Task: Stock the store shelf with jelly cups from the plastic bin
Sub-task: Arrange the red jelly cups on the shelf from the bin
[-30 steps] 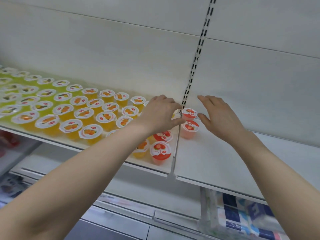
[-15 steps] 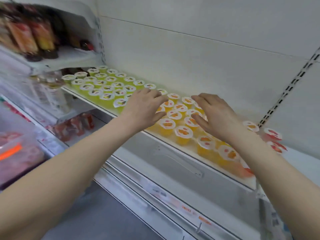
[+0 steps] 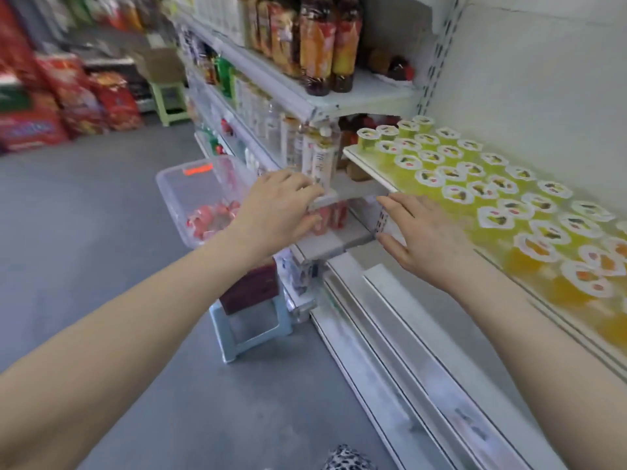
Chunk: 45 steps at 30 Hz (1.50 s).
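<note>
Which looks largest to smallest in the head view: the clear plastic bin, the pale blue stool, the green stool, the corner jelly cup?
1. clear plastic bin
2. pale blue stool, partly hidden, nearly the bin's size
3. green stool, far away
4. corner jelly cup

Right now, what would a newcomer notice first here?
Rows of green and orange jelly cups cover the shelf at right. The empty left hand and right hand hover at centre, beside a clear plastic bin of red cups at left.
</note>
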{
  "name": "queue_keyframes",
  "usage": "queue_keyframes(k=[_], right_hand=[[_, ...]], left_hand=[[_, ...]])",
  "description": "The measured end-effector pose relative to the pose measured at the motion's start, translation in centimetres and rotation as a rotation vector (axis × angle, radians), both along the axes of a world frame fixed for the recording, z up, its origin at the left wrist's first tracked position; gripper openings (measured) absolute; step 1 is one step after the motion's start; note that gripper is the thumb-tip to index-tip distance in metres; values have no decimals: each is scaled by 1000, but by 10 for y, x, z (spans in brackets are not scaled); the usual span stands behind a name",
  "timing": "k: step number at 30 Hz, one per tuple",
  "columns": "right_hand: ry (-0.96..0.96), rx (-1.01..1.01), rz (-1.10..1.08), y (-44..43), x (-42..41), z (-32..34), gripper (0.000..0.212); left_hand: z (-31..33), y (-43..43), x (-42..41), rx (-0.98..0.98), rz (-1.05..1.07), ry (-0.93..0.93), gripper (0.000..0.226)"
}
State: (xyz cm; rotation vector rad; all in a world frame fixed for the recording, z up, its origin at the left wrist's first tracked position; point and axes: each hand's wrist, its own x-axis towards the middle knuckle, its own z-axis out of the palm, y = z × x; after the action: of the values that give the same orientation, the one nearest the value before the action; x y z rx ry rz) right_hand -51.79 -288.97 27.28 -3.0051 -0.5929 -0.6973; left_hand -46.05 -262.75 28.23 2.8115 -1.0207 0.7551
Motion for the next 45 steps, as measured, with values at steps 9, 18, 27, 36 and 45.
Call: queue_keyframes(k=[9,18,27,36,45], right_hand=[[121,29,266,113,98,-67,54],[423,16,454,196,239,-136,47],[784,-134,420,281,386,-217,47],[978,-306,394,329,443,-309,40],[1040,-196,281,326,435,-285,30]], left_hand=[[-67,121,30,-107,343,190,44],[-150,182,89,-226,632,384,40],[-208,208,163,-291,783,451,29],[-224,214,167,-270,781,385,29],[-218,209,195,-165,765,373,25]])
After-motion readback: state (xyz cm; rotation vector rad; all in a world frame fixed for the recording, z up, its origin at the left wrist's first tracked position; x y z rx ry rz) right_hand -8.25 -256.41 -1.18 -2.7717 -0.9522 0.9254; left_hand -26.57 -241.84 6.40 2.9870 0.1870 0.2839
